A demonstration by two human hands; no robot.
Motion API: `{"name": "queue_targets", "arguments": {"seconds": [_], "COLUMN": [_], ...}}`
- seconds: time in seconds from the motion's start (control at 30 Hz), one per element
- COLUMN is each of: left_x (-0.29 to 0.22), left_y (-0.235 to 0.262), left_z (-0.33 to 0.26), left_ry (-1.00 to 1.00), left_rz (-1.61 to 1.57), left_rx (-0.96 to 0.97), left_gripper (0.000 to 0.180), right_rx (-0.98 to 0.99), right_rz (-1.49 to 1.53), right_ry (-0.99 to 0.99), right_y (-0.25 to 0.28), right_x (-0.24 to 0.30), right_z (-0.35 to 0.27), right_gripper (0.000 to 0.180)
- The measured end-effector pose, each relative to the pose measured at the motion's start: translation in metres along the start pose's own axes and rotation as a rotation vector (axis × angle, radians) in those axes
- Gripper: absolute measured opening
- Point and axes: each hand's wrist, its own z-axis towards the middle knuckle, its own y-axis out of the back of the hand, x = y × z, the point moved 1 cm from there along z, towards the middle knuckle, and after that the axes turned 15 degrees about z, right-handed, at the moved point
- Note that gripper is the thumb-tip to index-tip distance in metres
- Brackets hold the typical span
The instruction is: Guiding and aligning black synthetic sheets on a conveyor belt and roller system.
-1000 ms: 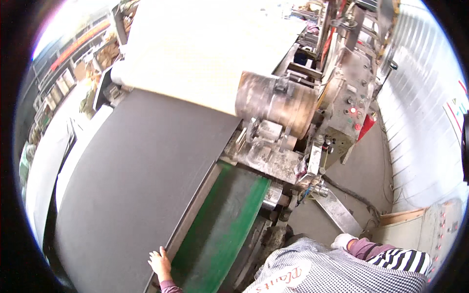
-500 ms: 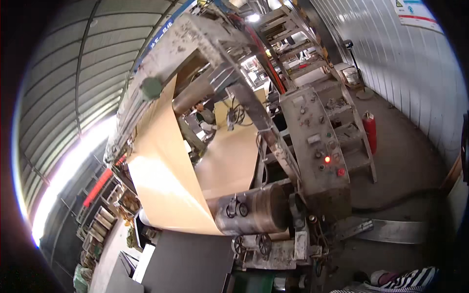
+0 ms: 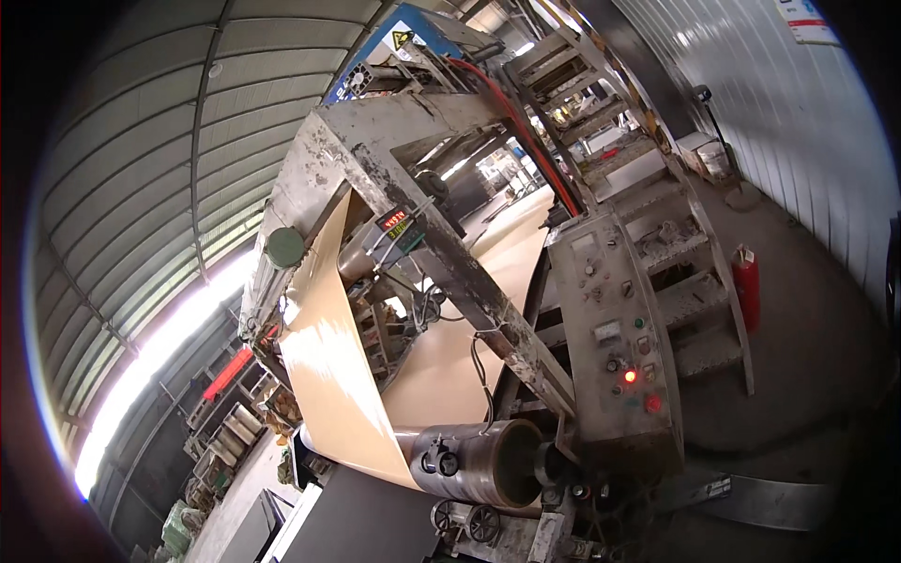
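Note:
Neither of my hands shows in the head view. Before me stands a large, worn machine frame [image 3: 469, 272] with a glossy tan sheet [image 3: 333, 375] running down through it. At the bottom the sheet meets a big metal roller [image 3: 483, 462], beside which sit small black handwheels [image 3: 482, 524]. Right of the frame slopes a grey control panel [image 3: 610, 328] with knobs and a lit red lamp [image 3: 630, 376]. A small digital display [image 3: 394, 225] is fixed on the upper frame.
Wooden-looking steps [image 3: 694, 300] rise behind the panel. A red fire extinguisher [image 3: 745, 286] stands right of them, near the corrugated wall [image 3: 788, 122]. A curved metal strip [image 3: 765, 502] lies on the floor at lower right. Dark flat sheeting [image 3: 361, 521] spreads below the roller.
The view has tilted upward and shifted, so the machine sits lower and more of its top shows. A striped sleeve at the lower right has left the picture, as has a person behind the sheet.

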Motion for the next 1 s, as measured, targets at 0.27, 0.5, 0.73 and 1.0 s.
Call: {"name": "queue_targets", "arguments": {"seconds": [0.27, 0.5, 0.73, 1.0], "left_x": [-0.018, 0.026, 0.027, 0.124], "left_y": [0.042, -0.034, -0.104, -0.176], "left_z": [-0.108, -0.140, -0.311, -0.441], "left_ry": [0.613, 0.748, 1.203, 1.213], "left_rz": [-0.473, -0.514, -0.614, -0.566], "left_rx": [0.618, 0.510, -0.019, 0.514], "left_gripper": [0.047, 0.054, 0.034, 0.044], "right_rx": [-0.011, 0.024, 0.261, 0.232], "right_rz": [-0.219, -0.308, -0.519, -0.281], "right_ry": [0.311, 0.646, 0.846, 1.202], "right_y": [0.005, -0.055, -0.192, -0.308], "right_x": [0.122, 0.265, 0.359, 0.521], "right_z": [-0.072, -0.128, -0.142, -0.169], "right_gripper": [0.033, 0.028, 0.024, 0.018]}}
